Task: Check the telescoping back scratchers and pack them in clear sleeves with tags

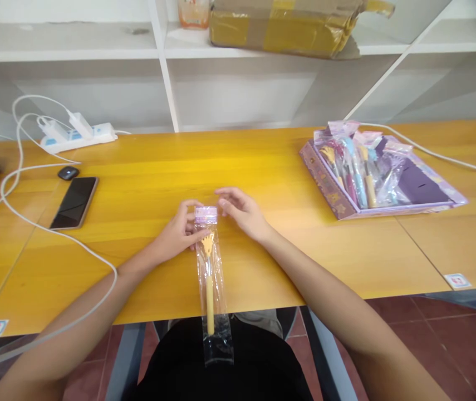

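A yellow back scratcher with a hand-shaped head lies inside a long clear plastic bag topped by a purple header label. The thumb and fingers of my left hand grip the bag just below that label, on its left edge. To the right of the label, my right hand is empty, its thumb and fingers apart, close to the bag but not around it. The bag's lower end hangs past the table's front edge, over my lap.
On the right stands a purple open box with several bagged back scratchers. At left are a phone, a small black device, a power strip and loose white cables. A taped carton sits on the shelf.
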{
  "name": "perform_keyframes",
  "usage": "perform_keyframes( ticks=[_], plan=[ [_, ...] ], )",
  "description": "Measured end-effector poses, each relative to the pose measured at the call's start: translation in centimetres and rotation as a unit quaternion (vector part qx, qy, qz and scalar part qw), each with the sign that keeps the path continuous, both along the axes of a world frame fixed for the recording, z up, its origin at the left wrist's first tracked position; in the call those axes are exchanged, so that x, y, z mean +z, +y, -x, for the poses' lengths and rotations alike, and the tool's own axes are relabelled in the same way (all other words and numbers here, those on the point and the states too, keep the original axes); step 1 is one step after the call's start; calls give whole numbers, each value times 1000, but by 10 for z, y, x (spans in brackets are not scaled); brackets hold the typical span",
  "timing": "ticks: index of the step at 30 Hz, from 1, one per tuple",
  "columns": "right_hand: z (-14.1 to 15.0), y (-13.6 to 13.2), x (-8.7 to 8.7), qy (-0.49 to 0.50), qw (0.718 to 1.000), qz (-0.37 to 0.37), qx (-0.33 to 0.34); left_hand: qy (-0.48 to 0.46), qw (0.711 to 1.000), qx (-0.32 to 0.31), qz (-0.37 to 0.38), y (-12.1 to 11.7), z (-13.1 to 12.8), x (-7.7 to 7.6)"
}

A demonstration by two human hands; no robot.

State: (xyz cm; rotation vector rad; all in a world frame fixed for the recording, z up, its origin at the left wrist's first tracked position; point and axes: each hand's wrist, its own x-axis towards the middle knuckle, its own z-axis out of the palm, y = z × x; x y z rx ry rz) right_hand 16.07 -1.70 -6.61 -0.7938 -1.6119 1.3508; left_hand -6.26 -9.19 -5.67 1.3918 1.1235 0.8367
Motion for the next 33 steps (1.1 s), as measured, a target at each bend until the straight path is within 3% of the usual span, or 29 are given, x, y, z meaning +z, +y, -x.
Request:
perform_keyframes(
  ticks=[5,16,25,30,33],
  plan=[
    [6,-6,-7,-84,995,12,58,42,999,-17,0,0,2,1],
    [9,-10,-1,-77,986,133,70,14,1000,-15,-3,-1,-3,5],
    [6,-7,-3,-46,984,132,106,4,1000,5,-3,3,1,-2],
    [7,-12,8,-75,995,59,20,33,990,128,-56,10,6,-6],
    [4,-20,27,-194,977,-1,89,-31,970,225,-87,18,10,-6]
  ],
)
